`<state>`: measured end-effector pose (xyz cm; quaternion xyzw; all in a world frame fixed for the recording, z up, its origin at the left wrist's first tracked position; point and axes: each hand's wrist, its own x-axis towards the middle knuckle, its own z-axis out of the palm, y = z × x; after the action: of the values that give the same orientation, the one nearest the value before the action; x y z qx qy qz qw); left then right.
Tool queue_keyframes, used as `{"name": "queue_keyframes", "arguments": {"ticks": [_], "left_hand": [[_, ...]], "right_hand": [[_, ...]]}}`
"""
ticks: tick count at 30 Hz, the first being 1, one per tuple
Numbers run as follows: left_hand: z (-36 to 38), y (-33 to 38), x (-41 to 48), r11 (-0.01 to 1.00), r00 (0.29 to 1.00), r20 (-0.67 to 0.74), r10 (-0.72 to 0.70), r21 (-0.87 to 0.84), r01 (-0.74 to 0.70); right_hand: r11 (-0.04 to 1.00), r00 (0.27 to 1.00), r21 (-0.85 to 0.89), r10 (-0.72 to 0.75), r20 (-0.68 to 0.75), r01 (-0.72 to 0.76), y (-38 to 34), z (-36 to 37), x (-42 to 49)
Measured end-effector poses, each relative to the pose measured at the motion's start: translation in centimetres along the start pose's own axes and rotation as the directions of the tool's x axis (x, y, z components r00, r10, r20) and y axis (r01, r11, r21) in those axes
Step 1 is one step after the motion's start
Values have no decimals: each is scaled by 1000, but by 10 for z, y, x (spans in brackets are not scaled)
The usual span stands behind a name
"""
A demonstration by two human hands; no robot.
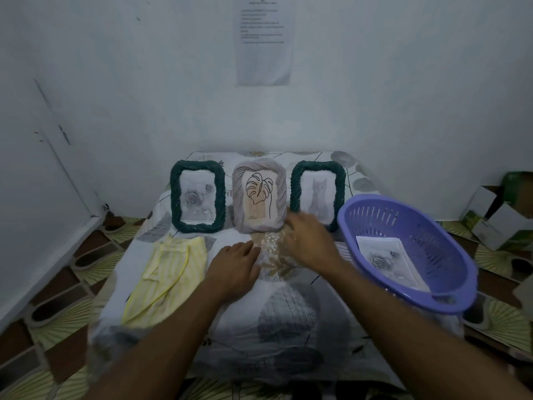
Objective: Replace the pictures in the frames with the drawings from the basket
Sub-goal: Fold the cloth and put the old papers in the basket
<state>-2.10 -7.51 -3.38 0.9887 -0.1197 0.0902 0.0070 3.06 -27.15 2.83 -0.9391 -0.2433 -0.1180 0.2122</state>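
A low desk draped in a grey-and-white leaf-print cover fills the middle of the view, set against a white wall. At its right edge a lilac slotted plastic basket sits tilted, overhanging the edge, and in it lies a small stack of drawings, the top one a pencil rose.

Three twisted-rope frames stand in a row along the far edge. The left green frame holds a grey rose picture, the pale grey middle frame a black line-drawn leaf over a wood-toned panel, and the right green frame a grey cat; the basket rim hides its lower right corner. A yellow striped cloth lies crumpled near the left edge.

Both hands are at the desk's centre, in front of the middle frame. The left hand rests palm down on the cover, its fingers straight and close together, holding nothing. The right hand is motion-blurred; its fingers look stretched toward the middle frame's lower right corner, and whether they touch it I cannot tell.
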Motion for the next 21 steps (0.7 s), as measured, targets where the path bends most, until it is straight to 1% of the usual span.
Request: {"name": "queue_keyframes", "arguments": {"ticks": [2, 4, 7, 9, 13, 16, 17, 19, 21], "left_hand": [[4, 0, -22, 999, 999, -13, -41, 13, 41], [2, 1, -38, 996, 996, -23, -83, 20, 83], [-8, -3, -57, 996, 998, -38, -46, 81, 49], [-16, -13, -72, 996, 997, -66, -48, 75, 53], [-35, -54, -107, 986, 983, -69, -170, -17, 169], [-48, -78, -137, 960, 955, -95, -281, -37, 278], [-50, -82, -147, 959, 957, -65, -282, -40, 279], [-49, -86, -162, 974, 974, 57, -221, -39, 223], [-49, -87, -167, 977, 974, 146, -174, -102, 189]], "right_hand": [[994, 996, -101, -41, 85, 50, -9, 24, -29], [987, 991, -149, -31, 130, 51, -14, 44, -52], [988, 996, -155, -10, 90, 23, -14, 61, -70], [991, 998, -136, -9, 59, 17, -12, 64, -71], [995, 998, -96, 0, 56, 6, -11, 64, -70], [996, 999, -84, 2, 53, 2, -11, 64, -69], [996, 998, -88, 7, 59, -2, -11, 63, -69], [994, 997, -106, 20, 69, -12, -15, 61, -70], [989, 998, -143, 35, 60, -26, -21, 58, -72]]}}
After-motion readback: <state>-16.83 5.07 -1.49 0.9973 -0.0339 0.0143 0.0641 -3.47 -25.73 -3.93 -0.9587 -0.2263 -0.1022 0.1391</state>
